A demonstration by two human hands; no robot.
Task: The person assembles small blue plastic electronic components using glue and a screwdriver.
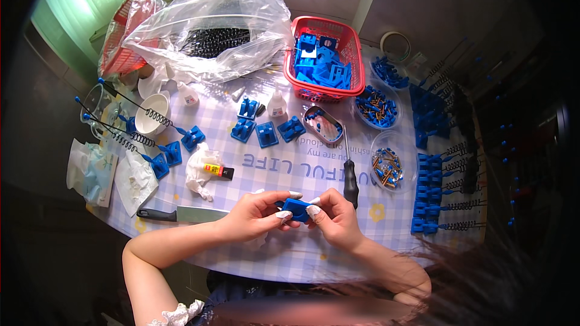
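Note:
Near the table's front edge I hold a blue plastic base piece (296, 207) between both hands. My left hand (257, 214) pinches it from the left, thumb and fingers closed on it. From the right, my right hand (338, 220) grips its other side with thumb and forefinger. White coverings wrap some of my fingertips. The underside of the piece is hidden. A knife (181, 214) with a black handle lies by my left forearm, its blade partly covered. Beyond my right hand lies a screwdriver (350, 181) with a black handle.
Several blue bases (266, 135) stand mid-table near white bottles (277, 105). Behind them is a red basket (359, 54) of blue parts. Tubs of small parts (386, 160) and spring-stemmed assemblies (429, 193) line the right. Left are a glue tube (219, 171), tissue (138, 184) and more assemblies (158, 166).

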